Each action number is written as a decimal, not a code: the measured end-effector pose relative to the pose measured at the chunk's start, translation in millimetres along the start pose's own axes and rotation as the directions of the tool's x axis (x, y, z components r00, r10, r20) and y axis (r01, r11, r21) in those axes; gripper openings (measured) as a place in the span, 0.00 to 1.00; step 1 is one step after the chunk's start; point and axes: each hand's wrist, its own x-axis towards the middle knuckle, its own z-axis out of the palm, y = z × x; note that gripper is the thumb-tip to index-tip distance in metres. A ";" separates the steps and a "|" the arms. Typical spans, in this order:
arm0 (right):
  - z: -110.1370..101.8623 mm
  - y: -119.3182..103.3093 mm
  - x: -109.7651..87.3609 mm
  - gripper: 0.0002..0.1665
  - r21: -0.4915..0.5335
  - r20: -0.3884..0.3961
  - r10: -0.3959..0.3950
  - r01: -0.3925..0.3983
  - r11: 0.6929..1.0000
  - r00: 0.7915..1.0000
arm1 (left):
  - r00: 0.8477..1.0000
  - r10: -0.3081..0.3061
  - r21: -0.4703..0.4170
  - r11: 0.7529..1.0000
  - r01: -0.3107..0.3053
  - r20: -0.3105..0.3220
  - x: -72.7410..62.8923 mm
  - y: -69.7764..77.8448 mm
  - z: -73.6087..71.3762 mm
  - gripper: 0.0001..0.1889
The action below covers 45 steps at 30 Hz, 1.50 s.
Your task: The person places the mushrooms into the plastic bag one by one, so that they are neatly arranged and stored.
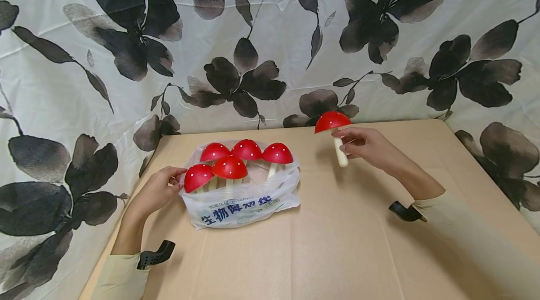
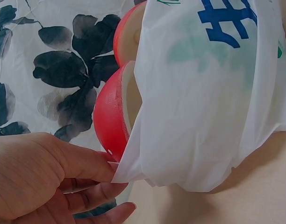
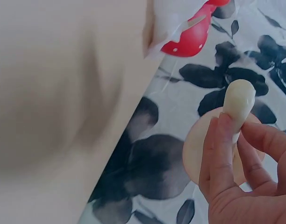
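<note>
My right hand (image 1: 363, 146) pinches a toy mushroom by its pale stem (image 1: 341, 152), holding it upright with a slight tilt above the table's right half. Its red cap (image 1: 332, 121) is on top; the right wrist view shows the cap's pale underside (image 3: 195, 149) behind the fingers. A white plastic bag (image 1: 249, 208) with blue printing sits left of centre. Several red mushrooms with white dots, such as the front one (image 1: 229, 168), stand in its open mouth. My left hand (image 1: 162, 187) pinches the bag's left edge between thumb and finger, beside the leftmost mushroom (image 2: 109, 116).
The bag stands on a light wooden-coloured table (image 1: 337, 243). Behind it and along the sides hangs a white cloth (image 1: 303, 79) with dark flowers. A black wrist mount (image 1: 156, 255) is on the left sleeve, another black mount (image 1: 405, 211) on the right.
</note>
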 end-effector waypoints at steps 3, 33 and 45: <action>9.0 -5.6 9.3 0.22 0.006 0.012 -0.030 0.029 1.000 0.999 | 1.000 0.000 0.002 1.000 0.000 0.004 1.0 0.0 -0.5 0.20; 125.5 -37.4 73.4 0.16 -0.007 0.103 -0.240 0.242 0.970 0.965 | 1.000 0.017 0.011 1.000 -0.017 0.003 2.6 -3.6 -0.8 0.20; 165.8 -38.8 78.8 0.15 -0.075 0.016 -0.228 0.228 0.971 0.974 | 1.000 0.025 0.012 1.000 -0.025 -0.008 1.3 -2.5 -2.2 0.20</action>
